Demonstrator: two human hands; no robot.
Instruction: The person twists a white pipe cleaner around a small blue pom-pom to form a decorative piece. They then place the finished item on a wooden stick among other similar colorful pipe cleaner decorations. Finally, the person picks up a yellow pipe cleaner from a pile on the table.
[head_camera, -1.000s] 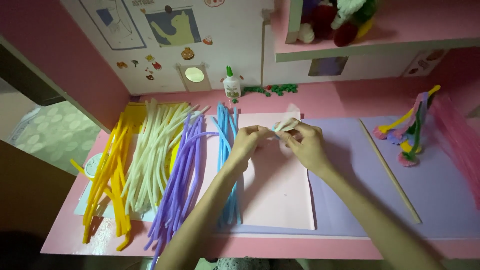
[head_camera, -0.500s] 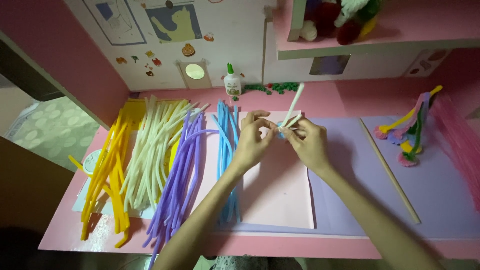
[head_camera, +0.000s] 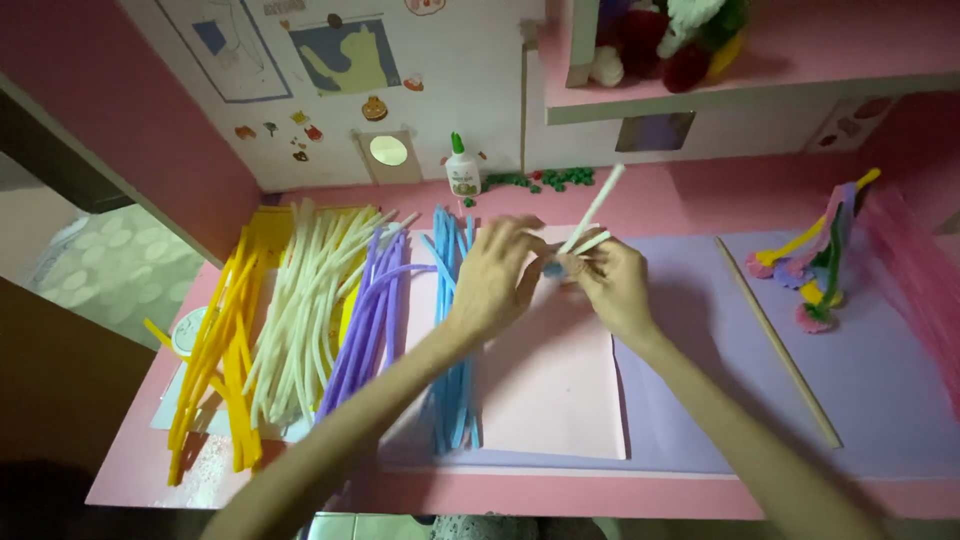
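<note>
Desk: pink (head_camera: 640, 495), paper sheets centre.
Stems: white pipe cleaners (head_camera: 592, 218), pinched by left hand (head_camera: 492, 280) and right hand (head_camera: 612, 287).
Left: blue bundle (head_camera: 452, 330).

Dim, pink-tinged light from above leaves the desk's (head_camera: 700, 495) near edge shadowed, both hands motion-blurred, corners dark.

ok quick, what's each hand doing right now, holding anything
left hand: closed, fingers pinching the white pipe cleaner near its lower end.
right hand: closed on the same white pipe cleaner, over the pink paper.
</note>
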